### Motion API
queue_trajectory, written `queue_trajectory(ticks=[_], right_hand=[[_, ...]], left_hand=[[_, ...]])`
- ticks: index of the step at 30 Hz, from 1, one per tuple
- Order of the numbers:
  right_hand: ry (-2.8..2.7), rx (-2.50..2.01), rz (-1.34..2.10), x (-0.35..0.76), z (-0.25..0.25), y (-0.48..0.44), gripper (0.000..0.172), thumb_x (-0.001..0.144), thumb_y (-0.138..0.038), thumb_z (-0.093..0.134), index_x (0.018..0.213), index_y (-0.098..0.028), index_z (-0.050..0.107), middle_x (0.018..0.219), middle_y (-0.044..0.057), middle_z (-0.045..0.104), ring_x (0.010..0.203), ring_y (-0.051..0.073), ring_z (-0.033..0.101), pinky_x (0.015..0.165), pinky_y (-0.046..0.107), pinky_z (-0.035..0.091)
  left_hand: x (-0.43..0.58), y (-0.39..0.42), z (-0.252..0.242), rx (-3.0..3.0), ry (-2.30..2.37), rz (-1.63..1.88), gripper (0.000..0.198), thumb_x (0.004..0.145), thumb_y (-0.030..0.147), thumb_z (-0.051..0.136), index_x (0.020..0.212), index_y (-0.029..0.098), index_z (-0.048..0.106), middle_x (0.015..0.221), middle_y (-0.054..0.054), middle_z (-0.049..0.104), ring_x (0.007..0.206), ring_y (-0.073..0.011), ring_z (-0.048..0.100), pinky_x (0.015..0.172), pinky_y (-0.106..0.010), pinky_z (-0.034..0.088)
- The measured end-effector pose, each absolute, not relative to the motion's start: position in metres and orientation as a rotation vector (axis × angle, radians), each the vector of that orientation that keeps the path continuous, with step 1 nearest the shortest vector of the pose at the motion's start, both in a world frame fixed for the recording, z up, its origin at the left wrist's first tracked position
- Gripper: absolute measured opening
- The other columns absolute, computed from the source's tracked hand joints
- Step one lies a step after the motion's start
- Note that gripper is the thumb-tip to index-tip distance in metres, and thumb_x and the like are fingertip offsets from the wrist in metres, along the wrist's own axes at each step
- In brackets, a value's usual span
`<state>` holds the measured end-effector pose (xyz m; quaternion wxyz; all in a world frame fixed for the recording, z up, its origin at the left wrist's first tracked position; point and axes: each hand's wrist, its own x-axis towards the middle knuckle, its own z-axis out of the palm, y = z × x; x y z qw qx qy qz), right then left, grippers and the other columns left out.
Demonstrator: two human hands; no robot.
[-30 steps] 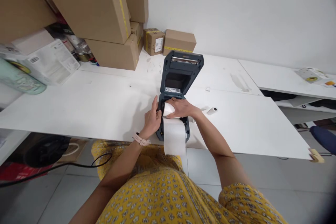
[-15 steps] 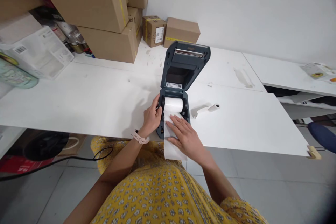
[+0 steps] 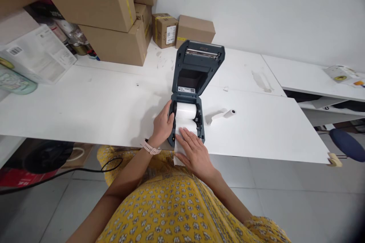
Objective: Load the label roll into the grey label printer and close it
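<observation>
A dark grey label printer stands on the white table with its lid swung up and back. A white paper roll lies in its bay, and a strip of paper runs from it over the table's front edge. My left hand, a watch on its wrist, grips the printer's left side with curled fingers. My right hand lies flat with fingers stretched out on the paper strip at the printer's front.
A small paper roll lies on the table right of the printer. Cardboard boxes are stacked at the back left, with white packaging beside them. A lower white shelf extends at the right, a blue chair seat below it.
My right hand left the paper roll, which now sits in the bay, and came down flat on the paper strip. The strip hangs shorter over the edge now. My left hand stayed on the printer's side.
</observation>
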<state>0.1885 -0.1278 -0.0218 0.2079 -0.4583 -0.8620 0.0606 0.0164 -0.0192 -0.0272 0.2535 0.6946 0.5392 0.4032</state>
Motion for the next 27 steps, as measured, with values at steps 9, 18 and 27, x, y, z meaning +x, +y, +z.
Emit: queue_trajectory(ticks=[9, 18, 27], right_hand=[[-2.180, -1.029, 0.974, 0.226, 0.030, -0.129, 0.022, 0.100, -0.028, 0.058, 0.111, -0.030, 0.077, 0.112, 0.003, 0.081, 0.108, 0.023, 0.076, 0.102, 0.046, 0.062], [-1.544, -1.078, 0.456, 0.276, 0.085, 0.044, 0.065, 0.097, -0.072, 0.043, 0.152, -0.037, 0.042, 0.165, 0.001, 0.041, 0.151, 0.025, 0.042, 0.125, 0.055, 0.035], [-1.426, -0.961, 0.419, 0.234, 0.086, 0.065, 0.055, 0.102, -0.069, 0.029, 0.119, -0.029, 0.064, 0.129, 0.004, 0.069, 0.125, 0.024, 0.061, 0.114, 0.046, 0.048]], left_hand=[[0.024, -0.096, -0.017, 2.577, 0.933, 0.812, 0.042, 0.108, 0.030, 0.039, 0.141, 0.013, 0.059, 0.149, -0.014, 0.060, 0.148, -0.0287, 0.048, 0.123, -0.058, 0.038], [0.007, -0.127, -0.031, 2.699, 0.887, 0.977, 0.033, 0.102, 0.022, 0.052, 0.132, 0.014, 0.064, 0.141, -0.010, 0.067, 0.142, -0.0262, 0.056, 0.123, -0.051, 0.042], [0.000, -0.137, -0.029, 2.515, 0.862, 1.139, 0.018, 0.097, 0.015, 0.059, 0.110, 0.018, 0.072, 0.122, -0.008, 0.078, 0.125, -0.0239, 0.069, 0.118, -0.050, 0.048]])
